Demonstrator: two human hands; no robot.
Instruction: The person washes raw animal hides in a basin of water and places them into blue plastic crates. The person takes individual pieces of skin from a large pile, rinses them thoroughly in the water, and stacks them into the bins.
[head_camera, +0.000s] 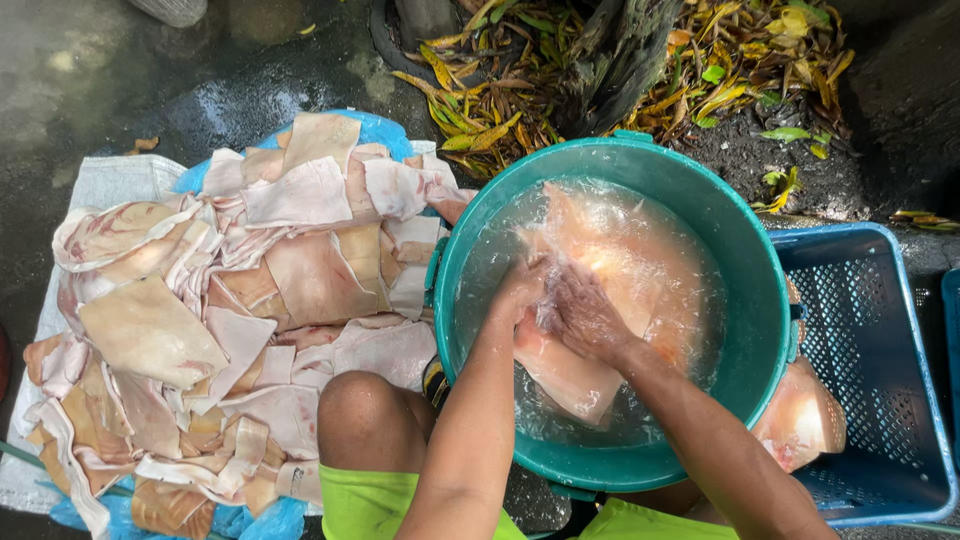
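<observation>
At the bottom edge of the view, bright green shorts (365, 505) and a bare knee (365, 420) mark the person crouching over the work. Both forearms reach forward from here into a round teal tub (765, 300) filled with water. Left hand (520, 290): submerged to the wrist, fingers curled onto the near left part of a pale pink slab of pork skin (600, 280) that lies in the water. Right hand (585, 315): fingers spread and pressed flat on top of the same slab, just right of the left hand, the two hands touching or nearly so; ripples blur the fingertips. The slab extends beyond both hands, toward the far wall of the tub and down toward the near rim, so that the hands sit about at its middle. Right of the tub, touching its side, stands a blue perforated plastic crate (870, 340); one wet pinkish piece of skin (805, 420) lies in its near left corner, partly hidden behind the tub. Left of the tub, a large heap of cut skin pieces (240, 310), cream to pink, rests on a white woven sack (110, 185) with blue plastic sheeting (385, 130) under it. Beyond the tub: wet dark ground (200, 70) and a pile of yellow and green fallen leaves (620, 70) around a dark trunk.
</observation>
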